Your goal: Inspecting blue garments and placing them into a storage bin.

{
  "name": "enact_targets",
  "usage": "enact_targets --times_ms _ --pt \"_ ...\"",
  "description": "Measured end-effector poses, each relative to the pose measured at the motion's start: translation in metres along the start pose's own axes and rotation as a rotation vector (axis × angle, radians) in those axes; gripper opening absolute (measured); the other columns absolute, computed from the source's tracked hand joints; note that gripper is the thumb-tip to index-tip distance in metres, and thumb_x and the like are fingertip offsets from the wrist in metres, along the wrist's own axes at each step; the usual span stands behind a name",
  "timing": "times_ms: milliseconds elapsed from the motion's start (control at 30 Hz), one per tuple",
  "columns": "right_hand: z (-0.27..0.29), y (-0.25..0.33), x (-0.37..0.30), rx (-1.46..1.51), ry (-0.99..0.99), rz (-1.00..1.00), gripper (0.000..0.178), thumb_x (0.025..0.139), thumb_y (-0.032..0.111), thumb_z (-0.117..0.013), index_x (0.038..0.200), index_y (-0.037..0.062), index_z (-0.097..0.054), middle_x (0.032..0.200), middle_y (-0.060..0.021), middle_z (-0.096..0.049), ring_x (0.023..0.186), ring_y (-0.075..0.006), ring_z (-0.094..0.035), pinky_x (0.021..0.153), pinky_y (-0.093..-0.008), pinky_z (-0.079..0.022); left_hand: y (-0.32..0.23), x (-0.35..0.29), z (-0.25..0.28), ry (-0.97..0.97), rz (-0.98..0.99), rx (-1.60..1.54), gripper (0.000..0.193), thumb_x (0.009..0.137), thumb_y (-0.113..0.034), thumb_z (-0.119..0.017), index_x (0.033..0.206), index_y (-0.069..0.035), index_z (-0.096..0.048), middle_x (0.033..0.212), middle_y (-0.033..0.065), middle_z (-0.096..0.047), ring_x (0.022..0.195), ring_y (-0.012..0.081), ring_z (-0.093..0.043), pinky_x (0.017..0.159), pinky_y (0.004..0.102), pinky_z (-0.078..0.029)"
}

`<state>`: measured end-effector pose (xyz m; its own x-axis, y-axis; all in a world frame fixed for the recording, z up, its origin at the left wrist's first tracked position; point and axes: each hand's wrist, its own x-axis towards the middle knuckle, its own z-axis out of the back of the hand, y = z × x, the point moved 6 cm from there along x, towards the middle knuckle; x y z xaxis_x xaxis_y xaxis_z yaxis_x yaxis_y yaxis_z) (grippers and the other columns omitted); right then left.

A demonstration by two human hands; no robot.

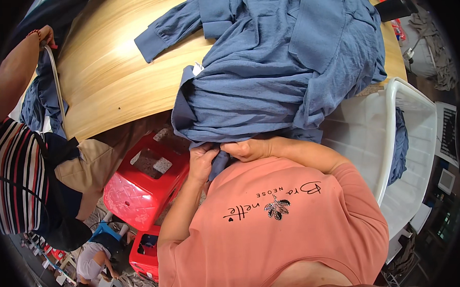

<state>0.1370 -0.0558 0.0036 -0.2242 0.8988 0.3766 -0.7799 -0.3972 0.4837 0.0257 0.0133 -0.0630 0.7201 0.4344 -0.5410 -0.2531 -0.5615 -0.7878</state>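
Note:
A blue garment (258,86) lies bunched over the front of the table, with a sleeve (169,36) stretched toward the left and a small white tag (198,69) near its left end. Its lower part hangs past the table edge in front of my chest. There my left hand (204,160) is closed, fingers pinching the hanging cloth. Close beside it, my right hand (246,150) is also closed on the cloth, fingertips turned toward the left hand. The exact edge or seam between the fingers is hidden.
The wooden table (98,72) spans the far side. A white plastic bin (358,133) with blue cloth inside stands at my right. Red plastic stools (134,194) sit lower left. A co-worker in a striped top (21,178) stands left; another person (94,259) is farther off.

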Motion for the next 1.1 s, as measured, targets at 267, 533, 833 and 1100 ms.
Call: enact_targets --times_ms 267,533,833,1100 --pt "-0.008 0.018 0.0 -0.73 0.249 0.399 0.015 0.083 0.011 -0.041 0.086 0.007 -0.055 0.073 -0.0034 -0.054 0.069 -0.0127 -0.053 0.065 -0.0229 -0.044 -0.002 -0.002 -0.007 -0.074 -0.057 -0.126 0.015 0.08 0.0 -0.052 0.087 0.005 -0.064 0.087 0.005 -0.063 0.077 0.0099 -0.056 0.07 0.0234 -0.044" --pt "-0.018 0.013 0.0 -0.961 0.171 0.409 0.031 0.079 0.016 -0.045 0.097 0.0002 -0.065 0.098 -0.0074 -0.06 0.096 -0.0192 -0.056 0.089 -0.0306 -0.043 -0.013 -0.008 -0.01 -0.144 -0.237 0.135 0.009 0.082 -0.001 -0.057 0.085 0.005 -0.065 0.081 0.0011 -0.063 0.073 0.0063 -0.052 0.067 0.0215 -0.041" --pt "-0.019 -0.02 -0.008 0.156 -0.025 -0.258 0.027 0.089 0.015 -0.04 0.109 0.0056 -0.056 0.104 -0.0152 -0.058 0.094 -0.0244 -0.056 0.085 -0.0354 -0.043 -0.018 -0.005 -0.007 -0.246 -0.385 0.178 0.01 0.08 -0.002 -0.06 0.085 0.006 -0.065 0.077 0.0055 -0.065 0.072 0.0075 -0.054 0.066 0.0247 -0.045" --pt "-0.054 -0.052 -0.045 0.351 0.081 -0.529 0.028 0.087 0.022 -0.044 0.108 0.0069 -0.056 0.103 -0.0172 -0.057 0.094 -0.0262 -0.055 0.085 -0.0353 -0.041 0.006 0.005 0.006 -0.374 -0.269 0.491 0.021 0.072 -0.001 -0.057 0.091 0.006 -0.063 0.079 0.0113 -0.068 0.071 0.0135 -0.059 0.068 0.0306 -0.049"
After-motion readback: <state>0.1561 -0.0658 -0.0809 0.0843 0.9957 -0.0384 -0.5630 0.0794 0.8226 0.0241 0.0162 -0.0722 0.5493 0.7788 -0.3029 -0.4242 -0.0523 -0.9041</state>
